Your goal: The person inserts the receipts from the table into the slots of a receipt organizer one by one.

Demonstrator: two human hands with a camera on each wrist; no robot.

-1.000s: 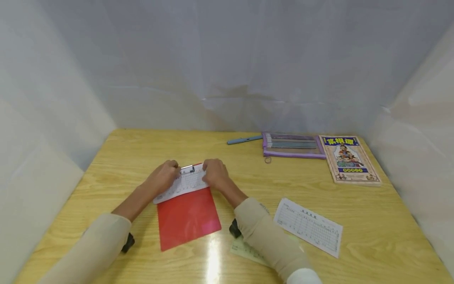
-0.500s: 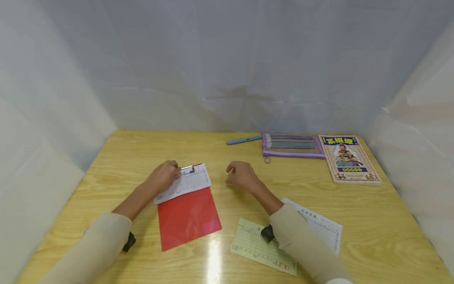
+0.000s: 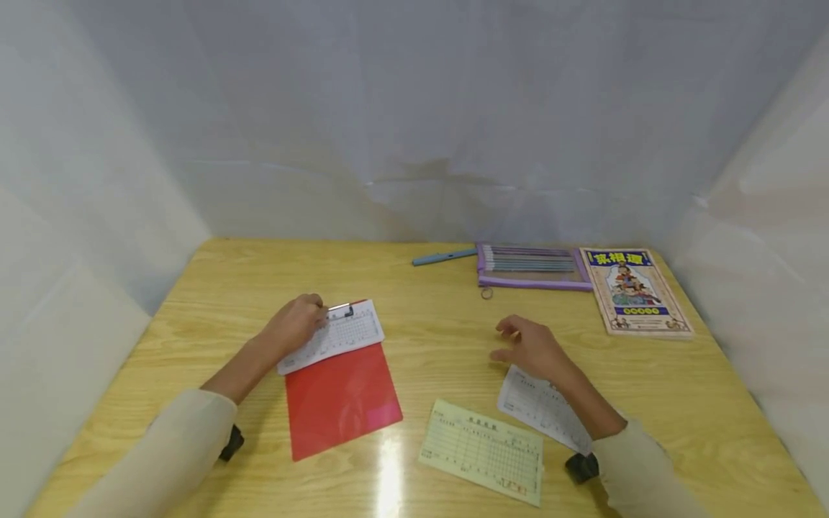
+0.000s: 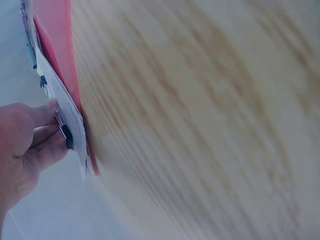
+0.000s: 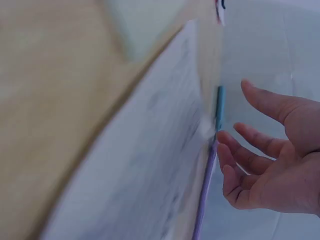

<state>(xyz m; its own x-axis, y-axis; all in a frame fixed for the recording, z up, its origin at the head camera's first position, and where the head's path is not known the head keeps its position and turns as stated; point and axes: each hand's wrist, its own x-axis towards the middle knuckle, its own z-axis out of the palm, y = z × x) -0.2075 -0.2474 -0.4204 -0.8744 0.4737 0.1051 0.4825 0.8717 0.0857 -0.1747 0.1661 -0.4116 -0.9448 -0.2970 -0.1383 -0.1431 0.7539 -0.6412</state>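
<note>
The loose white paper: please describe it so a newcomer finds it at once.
On the wood-grain table, look at the right half, where the right hand is. The loose white paper lies there, partly hidden by that hand and its forearm. It is white, unlike the yellow-green paper beside it, and apart from the clipped paper on the red sheet.

The yellow, wood-grained tabletop (image 3: 427, 306) carries a red clipboard (image 3: 343, 403) left of centre. Right of it lies a pale green slip (image 3: 481, 455), with a white slip (image 3: 534, 403) just beside. Along the far edge, a blue pen (image 3: 443, 257) reaches a purple-edged pencil case (image 3: 531, 265), whose other end meets a book (image 3: 637, 293).
</note>
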